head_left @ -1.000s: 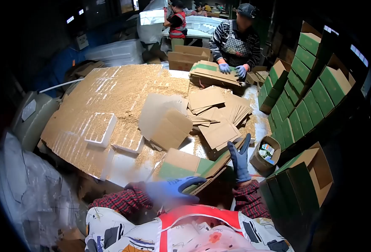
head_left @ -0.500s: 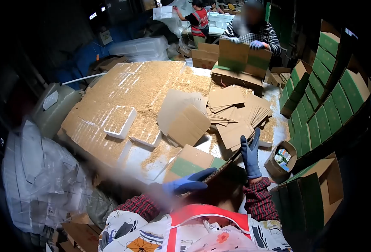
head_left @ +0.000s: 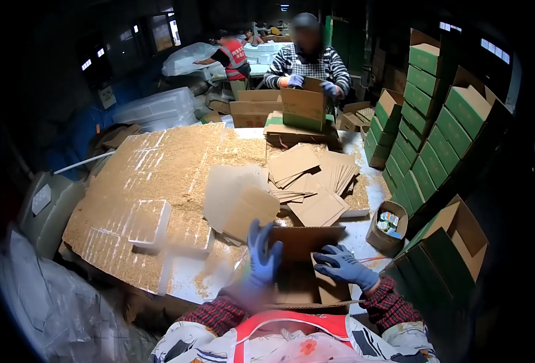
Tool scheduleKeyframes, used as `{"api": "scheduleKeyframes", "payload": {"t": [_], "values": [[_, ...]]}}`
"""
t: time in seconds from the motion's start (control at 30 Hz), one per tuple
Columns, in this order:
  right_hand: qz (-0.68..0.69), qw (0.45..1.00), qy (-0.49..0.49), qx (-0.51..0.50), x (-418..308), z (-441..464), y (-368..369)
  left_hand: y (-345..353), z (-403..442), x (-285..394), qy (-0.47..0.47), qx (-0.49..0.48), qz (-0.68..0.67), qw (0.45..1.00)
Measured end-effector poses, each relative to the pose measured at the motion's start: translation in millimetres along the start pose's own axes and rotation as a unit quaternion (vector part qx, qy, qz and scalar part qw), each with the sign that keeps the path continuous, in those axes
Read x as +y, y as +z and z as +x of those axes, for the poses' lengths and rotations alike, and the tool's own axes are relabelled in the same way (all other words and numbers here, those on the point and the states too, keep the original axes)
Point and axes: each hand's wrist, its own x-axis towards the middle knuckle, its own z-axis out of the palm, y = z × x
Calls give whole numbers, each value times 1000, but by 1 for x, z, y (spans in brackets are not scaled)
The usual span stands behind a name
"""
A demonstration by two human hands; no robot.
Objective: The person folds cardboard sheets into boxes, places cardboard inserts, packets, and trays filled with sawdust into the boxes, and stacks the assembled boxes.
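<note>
In front of my body stands a cardboard box (head_left: 306,237) with its top open and its dark inside showing. My left hand (head_left: 261,261), in a blue glove, is raised at the box's left side with thumb and fingers apart. Also gloved in blue, my right hand (head_left: 345,267) reaches over the box's right side, fingers stretched out. Beneath it is a brown cardboard panel (head_left: 332,287) of the box; whether the fingertips press on it I cannot tell. Beyond the box lie loose flat cardboard sheets (head_left: 322,209) and a larger grey-brown sheet (head_left: 234,193).
White foam trays (head_left: 152,227) filled with tan granules cover the table's left. A small carton of packets (head_left: 388,227) stands at right, near stacked green boxes (head_left: 443,157). Across the table, a person in a striped top (head_left: 306,63) handles a cardboard box (head_left: 303,109).
The tilted cardboard between my hands now stands as an open box. My left hand has risen and spread its fingers; my right hand has lowered over the right side. The view has shifted.
</note>
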Motion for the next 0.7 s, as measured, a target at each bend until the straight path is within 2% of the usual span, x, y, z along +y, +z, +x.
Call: {"api": "scheduleKeyframes", "payload": {"t": [0.03,0.07,0.1,0.13,0.17,0.23,0.3,0.33,0.37,0.4,0.43,0.47,0.5,0.53,0.57,0.6,0.63,0.67,0.7], "values": [[0,1000,7,1,4,0,6,-1,7,22,78,-34,103,991],[227,968,98,49,15,1,14,4,11,23,167,-154,101,969],[441,874,183,93,22,-2,20,9,12,21,251,-269,97,925],[620,742,209,146,22,-13,15,20,12,18,306,-340,79,885],[588,768,215,134,33,-31,18,38,4,-13,320,-419,50,848],[597,757,213,160,19,-65,2,49,-7,-29,174,-474,95,858],[580,805,114,38,-9,-88,-20,60,-16,-41,108,-524,45,844],[473,854,216,17,-32,-76,-26,65,-19,-52,45,-548,-23,835],[587,754,267,126,-33,-69,-3,61,-8,-48,86,-523,-135,837],[590,711,340,175,-26,-63,10,49,-2,-44,-225,-548,-311,744],[585,666,409,216,-18,-57,19,24,17,-13,-505,-491,-447,552],[420,763,426,246,-13,-49,32,16,18,-23,-421,-510,-485,573],[306,808,443,241,14,-61,72,7,19,-33,-331,-528,-513,590],[354,785,453,232,18,-60,79,-16,18,-23,-59,-537,-291,790],[398,761,463,219,23,-62,83,-41,11,-14,221,-457,-24,861],[292,864,366,183,36,-74,97,-61,0,-27,321,-500,18,804],[171,934,261,173,49,-86,111,-78,-9,-46,413,-537,62,733],[514,787,303,156,44,-77,100,-86,-13,-68,419,-557,63,714],[594,728,299,167,29,-63,77,-91,-2,-79,402,-543,53,736]]}}
